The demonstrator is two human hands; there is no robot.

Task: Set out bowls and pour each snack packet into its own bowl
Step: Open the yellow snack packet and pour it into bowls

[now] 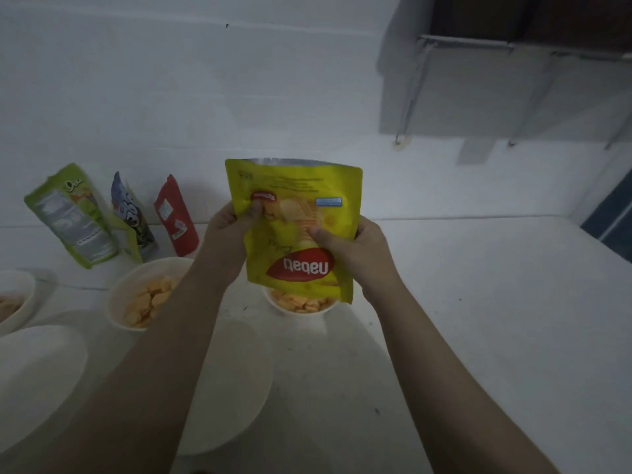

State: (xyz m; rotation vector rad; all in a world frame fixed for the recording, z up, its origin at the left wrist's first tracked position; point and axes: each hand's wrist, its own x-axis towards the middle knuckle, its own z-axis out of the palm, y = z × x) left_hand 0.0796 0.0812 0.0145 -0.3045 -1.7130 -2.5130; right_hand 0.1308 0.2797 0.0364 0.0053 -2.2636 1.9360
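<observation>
A yellow snack packet (297,230) hangs upside down, its printed name inverted, right above a small white bowl (301,309) that holds orange snack pieces. My left hand (229,234) pinches the packet's left side. My right hand (349,248) grips its right side, thumb on the front. A second white bowl (118,299) to the left also holds orange pieces, partly hidden behind my left forearm. At the far left edge a third bowl (13,302) shows some snacks inside.
Three packets lean against the back wall: a green one (73,217), a blue-grey one (131,217) and a red one (176,217). Two large white plates or bowls (37,381) (236,381) lie near me. A metal rack (513,90) hangs on the wall at upper right.
</observation>
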